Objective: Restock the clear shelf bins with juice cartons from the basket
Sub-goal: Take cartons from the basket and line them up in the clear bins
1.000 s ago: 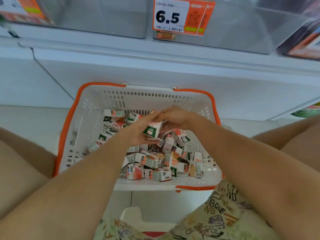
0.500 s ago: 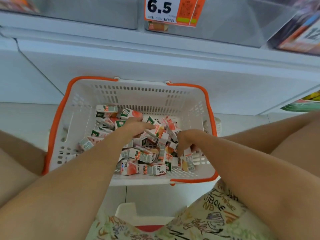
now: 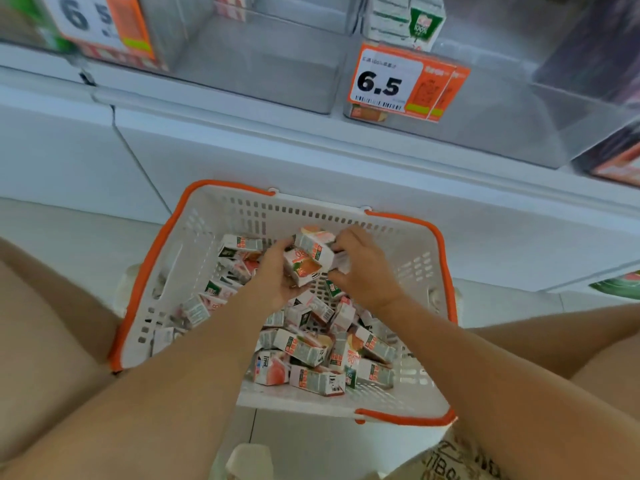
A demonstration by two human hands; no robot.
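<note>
A white basket with an orange rim (image 3: 166,244) sits on the floor between my knees, holding several small juice cartons (image 3: 304,348) in a loose pile. My left hand (image 3: 273,278) and my right hand (image 3: 363,268) are raised above the pile, together gripping a stack of juice cartons (image 3: 308,258) between them. Clear shelf bins (image 3: 263,77) stand on the white shelf above. The right-hand bin (image 3: 485,133) carries a 6.5 price tag (image 3: 388,84) and has a carton standing at its back (image 3: 408,22).
The white shelf front (image 3: 311,161) rises just behind the basket. Another 6.5 tag (image 3: 100,22) hangs on the bin at the upper left. My bare knees flank the basket on both sides. A white stool edge (image 3: 249,459) shows below the basket.
Both hands were down in the pile half a second ago; now they are lifted together holding cartons. The view has tilted upward, showing more of the bins.
</note>
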